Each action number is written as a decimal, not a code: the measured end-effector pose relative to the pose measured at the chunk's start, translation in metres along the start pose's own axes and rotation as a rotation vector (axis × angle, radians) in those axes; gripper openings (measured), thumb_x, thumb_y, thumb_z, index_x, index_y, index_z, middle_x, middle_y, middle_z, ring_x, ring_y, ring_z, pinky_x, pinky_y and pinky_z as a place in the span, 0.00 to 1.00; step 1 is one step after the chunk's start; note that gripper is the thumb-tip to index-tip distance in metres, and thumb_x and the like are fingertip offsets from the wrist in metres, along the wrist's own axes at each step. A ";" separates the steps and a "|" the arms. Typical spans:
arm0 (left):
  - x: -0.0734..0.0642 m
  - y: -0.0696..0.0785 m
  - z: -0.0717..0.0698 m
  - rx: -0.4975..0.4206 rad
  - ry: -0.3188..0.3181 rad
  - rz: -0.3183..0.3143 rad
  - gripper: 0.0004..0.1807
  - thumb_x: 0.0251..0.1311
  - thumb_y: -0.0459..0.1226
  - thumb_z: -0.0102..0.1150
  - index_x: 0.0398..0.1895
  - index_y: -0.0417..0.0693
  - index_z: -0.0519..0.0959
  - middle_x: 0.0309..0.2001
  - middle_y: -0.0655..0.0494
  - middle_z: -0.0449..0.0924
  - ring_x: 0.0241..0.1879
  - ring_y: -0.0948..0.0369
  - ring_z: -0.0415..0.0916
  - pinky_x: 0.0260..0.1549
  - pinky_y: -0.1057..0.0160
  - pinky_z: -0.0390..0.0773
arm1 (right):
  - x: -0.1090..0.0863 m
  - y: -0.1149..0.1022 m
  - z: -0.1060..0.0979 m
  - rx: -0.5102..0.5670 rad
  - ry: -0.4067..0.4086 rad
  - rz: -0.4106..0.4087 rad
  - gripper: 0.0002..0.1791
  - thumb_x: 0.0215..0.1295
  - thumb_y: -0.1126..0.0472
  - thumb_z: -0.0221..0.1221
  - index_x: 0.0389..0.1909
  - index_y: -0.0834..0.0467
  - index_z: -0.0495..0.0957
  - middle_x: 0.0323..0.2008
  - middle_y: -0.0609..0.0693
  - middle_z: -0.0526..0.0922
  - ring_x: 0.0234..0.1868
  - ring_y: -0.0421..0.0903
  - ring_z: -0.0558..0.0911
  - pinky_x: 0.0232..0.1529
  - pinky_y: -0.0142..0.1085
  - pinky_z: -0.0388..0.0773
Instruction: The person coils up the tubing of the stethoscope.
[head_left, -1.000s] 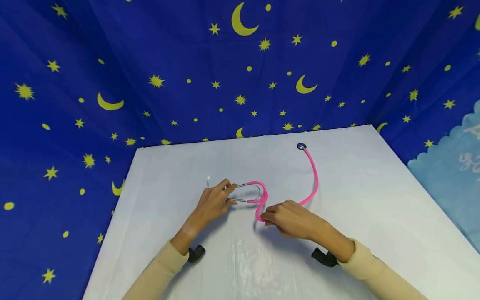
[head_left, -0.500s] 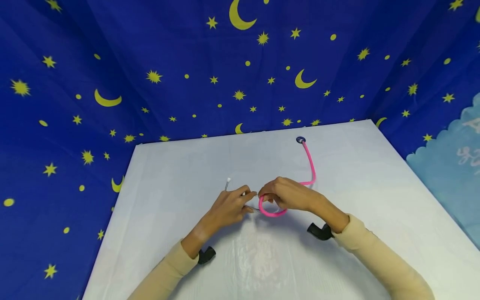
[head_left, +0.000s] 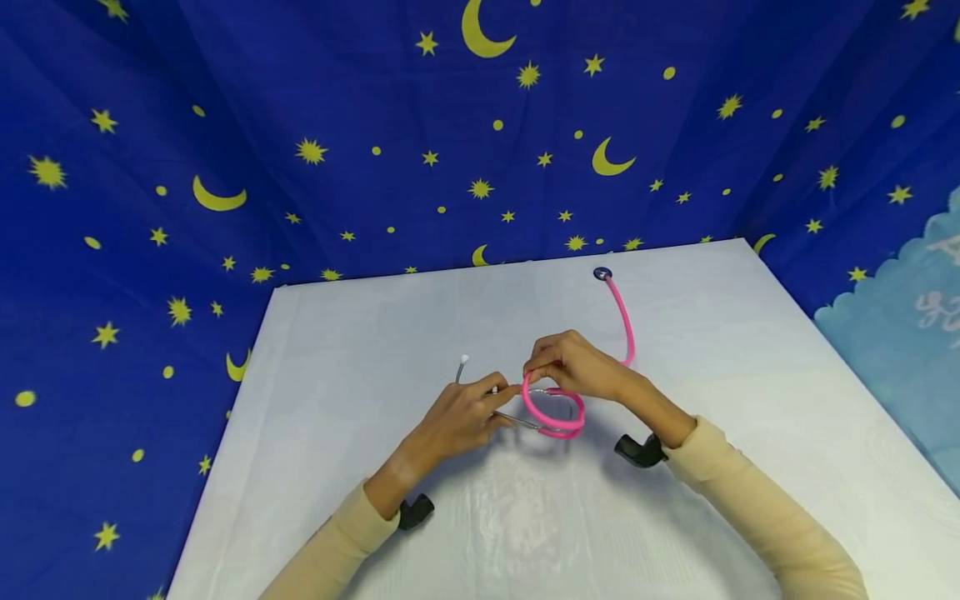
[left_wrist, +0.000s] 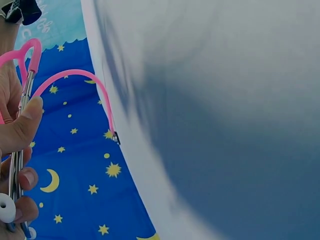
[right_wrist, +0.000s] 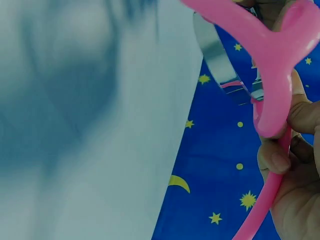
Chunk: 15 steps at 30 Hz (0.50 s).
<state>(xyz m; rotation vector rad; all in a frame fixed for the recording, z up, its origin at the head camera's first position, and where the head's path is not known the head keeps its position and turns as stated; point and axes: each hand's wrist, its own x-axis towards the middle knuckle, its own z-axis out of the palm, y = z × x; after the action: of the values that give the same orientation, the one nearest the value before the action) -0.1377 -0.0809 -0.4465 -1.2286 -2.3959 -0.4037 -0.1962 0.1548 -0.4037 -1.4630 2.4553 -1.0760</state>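
A pink stethoscope (head_left: 561, 425) has its tubing bent back in a loop toward its metal ear tubes. My left hand (head_left: 467, 415) grips the metal ear tubes (left_wrist: 16, 172), thumb on one side and fingers curled on the other; a white eartip (left_wrist: 7, 208) sticks out by the fingers. My right hand (head_left: 573, 362) pinches the pink tubing (right_wrist: 272, 192) just above the loop, close to the left fingertips. In the right wrist view the Y-shaped fork (right_wrist: 280, 55) lies beside the right thumb. From the right hand the tubing runs to the round chest piece (head_left: 602, 273) near the table's far edge.
The white table (head_left: 375, 325) ends at a blue curtain (head_left: 390, 192) with yellow moons and stars. At the right hangs a light blue panel (head_left: 907, 325) with white lettering. Black wrist straps (head_left: 640, 451) hang under both forearms.
Both hands have come closer together. The right hand has moved up and folded the tubing from an S-bend into a loop; the left has shifted right with the ear tubes. The chest piece stays near the edge.
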 end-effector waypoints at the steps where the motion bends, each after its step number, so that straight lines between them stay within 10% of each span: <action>1: 0.000 0.000 0.000 0.001 0.003 0.000 0.22 0.51 0.43 0.73 0.51 0.50 0.83 0.38 0.61 0.75 0.22 0.71 0.72 0.18 0.74 0.69 | 0.000 0.001 0.000 0.011 0.003 0.008 0.08 0.62 0.74 0.61 0.36 0.63 0.87 0.31 0.49 0.85 0.31 0.46 0.83 0.29 0.28 0.78; 15: -0.003 0.001 -0.001 0.061 0.093 0.063 0.26 0.49 0.43 0.75 0.53 0.46 0.82 0.39 0.58 0.77 0.20 0.70 0.71 0.18 0.74 0.69 | 0.005 0.007 0.006 -0.021 0.072 -0.056 0.07 0.56 0.77 0.63 0.31 0.65 0.86 0.27 0.49 0.84 0.27 0.46 0.82 0.25 0.26 0.74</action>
<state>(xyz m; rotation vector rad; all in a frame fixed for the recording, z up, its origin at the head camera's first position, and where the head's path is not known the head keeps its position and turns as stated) -0.1356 -0.0825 -0.4472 -1.2272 -2.2688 -0.3576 -0.2018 0.1496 -0.4107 -1.5345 2.4945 -1.1360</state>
